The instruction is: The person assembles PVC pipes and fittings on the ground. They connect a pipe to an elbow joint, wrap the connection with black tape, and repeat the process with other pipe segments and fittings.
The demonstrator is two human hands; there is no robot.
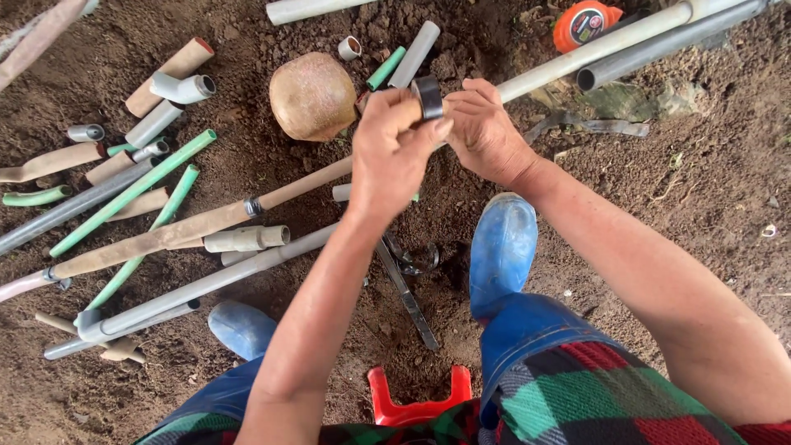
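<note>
stool: red plastic stool (416, 404) at the bottom edge, between the knees; only its front rim shows.
boots: two blue rubber boots, one (501, 247) under the right forearm, the other (241, 328) lower left, both planted in loose brown soil.
saw: a hacksaw (405, 284) lies on the ground between the boots, blade running down toward the stool.
left hand: left hand (394, 148) raised over the ground, fingers curled, thumb and forefinger pinching the side of the tape roll.
right hand: right hand (484, 128) just beside the left, touching it; fingers bent in toward the roll. Whether they grip the roll itself or a loose tape end, cannot tell.
tape roll: black tape roll (428, 96), small, ring-shaped, seen nearly edge-on, dull dark band with a grey sheen; held at the fingertips of both hands, above the long pipe.
handling (judgement): light, fairly stiff ring, smooth flanks, tacky on the free end; best taken by the outer rim or with a finger through the core. Soil on the fingers would likely weaken the stick.
long pipe: grey-white pipe (593, 51) runs from behind the hands to the upper right.
round object: brown, rounded, stone-like lump (313, 96) left of the hands.
pipe offcuts: green, grey and tan pieces (132, 194) scattered at left.
tape measure: orange case (583, 23) at the top edge.
</note>
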